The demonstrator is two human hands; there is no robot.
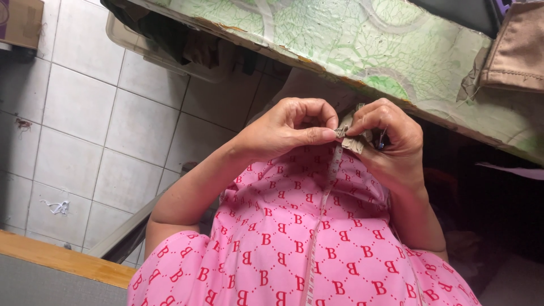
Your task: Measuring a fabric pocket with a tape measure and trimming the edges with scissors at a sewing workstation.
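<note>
Bench (362,39) with green patterned cover ran overhead, edge just beyond hands; tiled floor (102,124) open at left. Left hand (283,133) and right hand (391,141) met over pink lap, both pinched shut on small tan fabric piece (350,136). Work looked midway. White measuring tape (323,221) hung below.

Pink short-sleeved garment (294,249), red letter pattern, dotted diamond grid, bare forearms

My 1 camera sits on my head, looking steeply down, close over my hands (340,136), lap and the counter (362,45) edge.
</note>
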